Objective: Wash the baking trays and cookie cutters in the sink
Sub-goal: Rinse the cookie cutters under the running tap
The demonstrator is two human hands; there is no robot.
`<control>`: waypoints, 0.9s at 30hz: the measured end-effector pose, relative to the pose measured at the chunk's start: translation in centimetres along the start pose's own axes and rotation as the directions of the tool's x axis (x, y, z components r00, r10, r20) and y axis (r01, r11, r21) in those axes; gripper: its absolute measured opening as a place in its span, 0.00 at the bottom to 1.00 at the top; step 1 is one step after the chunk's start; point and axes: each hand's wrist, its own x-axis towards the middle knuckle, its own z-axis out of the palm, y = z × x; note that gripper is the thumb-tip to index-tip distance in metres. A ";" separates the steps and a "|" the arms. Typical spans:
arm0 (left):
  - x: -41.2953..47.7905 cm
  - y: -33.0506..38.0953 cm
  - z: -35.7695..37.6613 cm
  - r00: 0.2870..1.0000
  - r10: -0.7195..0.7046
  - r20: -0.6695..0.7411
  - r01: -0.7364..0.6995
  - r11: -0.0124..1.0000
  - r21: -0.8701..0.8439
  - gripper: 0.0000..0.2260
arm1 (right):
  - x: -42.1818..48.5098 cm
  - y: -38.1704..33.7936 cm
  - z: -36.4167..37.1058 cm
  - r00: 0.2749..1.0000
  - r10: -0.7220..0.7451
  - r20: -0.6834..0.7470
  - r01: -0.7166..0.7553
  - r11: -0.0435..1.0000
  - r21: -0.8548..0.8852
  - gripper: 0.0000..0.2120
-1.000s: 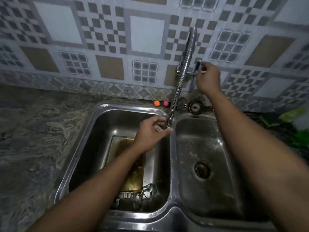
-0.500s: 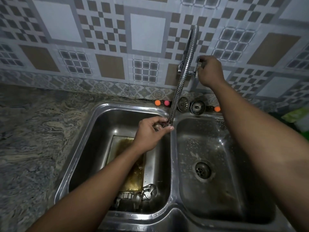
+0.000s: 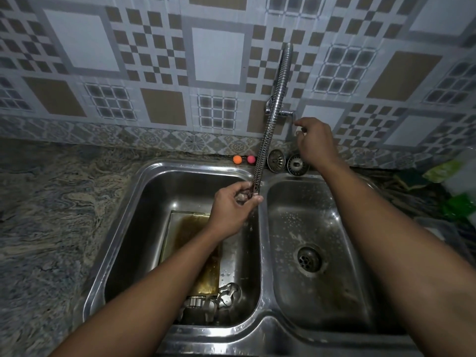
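A steel double sink (image 3: pixel 262 243) lies below me. In its left basin a baking tray (image 3: pixel 180 228) with brown greasy residue lies flat, partly hidden by my left forearm. Metal cookie cutters (image 3: pixel 219 298) sit at the basin's near edge. A flexible ribbed tap hose (image 3: pixel 270 124) hangs down from the wall. My left hand (image 3: pixel 233 210) grips the hose's nozzle end over the left basin. My right hand (image 3: pixel 315 143) hovers just below the tap handle (image 3: pixel 287 113), fingers loosely curled, holding nothing.
Two sink strainers (image 3: pixel 286 162) and two small balls, orange and pink (image 3: pixel 243 159), rest on the back ledge. The right basin has a drain (image 3: pixel 309 258) and soapy droplets. Marbled counter (image 3: pixel 51 215) spreads left; green packets (image 3: pixel 456 191) lie far right.
My right hand has let go of the tap handle and dropped a little below it. My left hand keeps its grip on the nozzle.
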 end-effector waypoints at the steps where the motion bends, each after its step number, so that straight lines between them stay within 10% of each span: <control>1: -0.1 0.1 0.1 1.000 -0.004 0.000 0.004 1.000 -0.005 0.13 | 0.1 -0.1 -0.1 1.000 0.004 0.006 -0.003 1.000 -0.010 0.16; 11: 0.7 -1.0 1.6 0.978 -0.205 0.044 0.202 0.978 0.052 0.09 | -3.2 -0.1 1.4 0.979 0.160 -0.124 -0.134 0.971 0.196 0.13; 19: 0.6 -3.8 2.6 0.954 -0.300 0.010 0.290 0.931 0.221 0.18 | -15.1 -0.3 9.8 0.853 0.442 0.277 -0.521 0.744 0.417 0.09; 24: -0.8 -6.4 -0.1 0.931 -0.340 0.130 0.262 0.874 0.408 0.12 | -18.4 -2.3 12.3 0.625 0.447 0.640 -0.769 0.211 0.604 0.07; 27: -2.7 -8.0 -2.3 0.897 -0.433 0.090 0.351 0.822 0.449 0.09 | -19.0 -3.5 13.1 0.555 0.380 0.740 -0.816 0.071 0.574 0.08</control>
